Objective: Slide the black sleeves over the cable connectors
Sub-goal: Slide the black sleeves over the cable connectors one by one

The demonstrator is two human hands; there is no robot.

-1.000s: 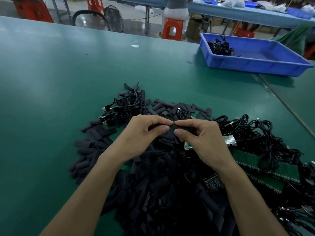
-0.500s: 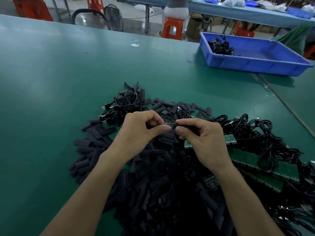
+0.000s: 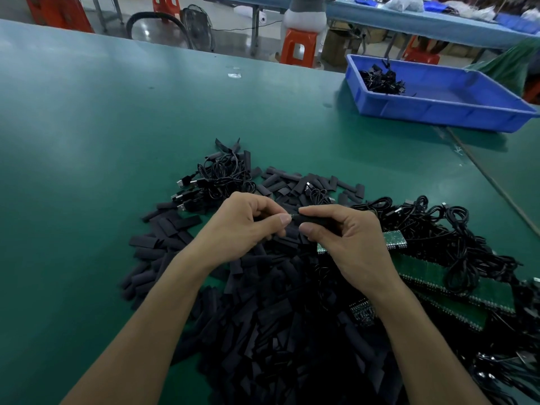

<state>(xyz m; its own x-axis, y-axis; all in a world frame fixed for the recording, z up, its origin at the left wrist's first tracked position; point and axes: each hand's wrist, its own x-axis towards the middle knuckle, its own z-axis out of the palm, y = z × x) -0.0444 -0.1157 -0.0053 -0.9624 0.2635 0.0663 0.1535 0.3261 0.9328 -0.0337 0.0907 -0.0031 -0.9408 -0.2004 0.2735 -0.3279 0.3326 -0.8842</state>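
Observation:
Above a big heap of flat black sleeves (image 3: 263,317), my right hand (image 3: 347,244) pinches one black sleeve (image 3: 314,220) between thumb and forefinger. My left hand (image 3: 242,226) pinches a small cable connector whose tip (image 3: 293,215) meets the sleeve's left end; most of the connector is hidden by the fingers. Black cables with USB plugs (image 3: 216,182) lie in a bundle behind my left hand. More coiled cables (image 3: 455,244) lie to the right over green circuit boards (image 3: 455,287).
The green table (image 3: 102,156) stretches left and back. A blue tray (image 3: 438,109) with a small bunch of black cables (image 3: 382,81) stands at the back right. Orange stools (image 3: 299,46), a fan and another bench are beyond the table's far edge.
My hands have drawn slightly apart and lifted a little; the sleeve now shows longer in my right hand, with the connector tip at its left end.

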